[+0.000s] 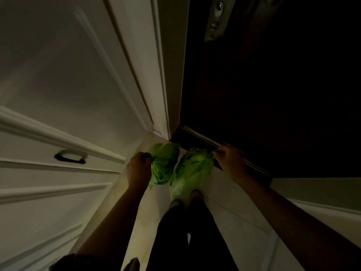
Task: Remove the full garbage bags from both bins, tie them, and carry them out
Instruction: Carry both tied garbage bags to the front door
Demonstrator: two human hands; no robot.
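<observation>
Both green garbage bags are out of their bins, one gripped by its gathered neck in the left hand (139, 169), one (192, 169) in the right hand (227, 156), hanging above the floor (234, 222) at the dark door's (273, 85) threshold; only carrying them out seems left.

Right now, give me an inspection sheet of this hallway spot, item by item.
Surface: pale tiled floor, dimly lit.
Job's things: two green garbage bags, left bag and right bag, side by side in front of the feet.
Clutter: nothing seen.
Hands: left hand grips the left bag's top; right hand pinches the right bag's top.
Cables: nothing seen.
Surroundings: white panelled cabinet with a dark handle on the left; dark door ahead, its metal fitting high up.
</observation>
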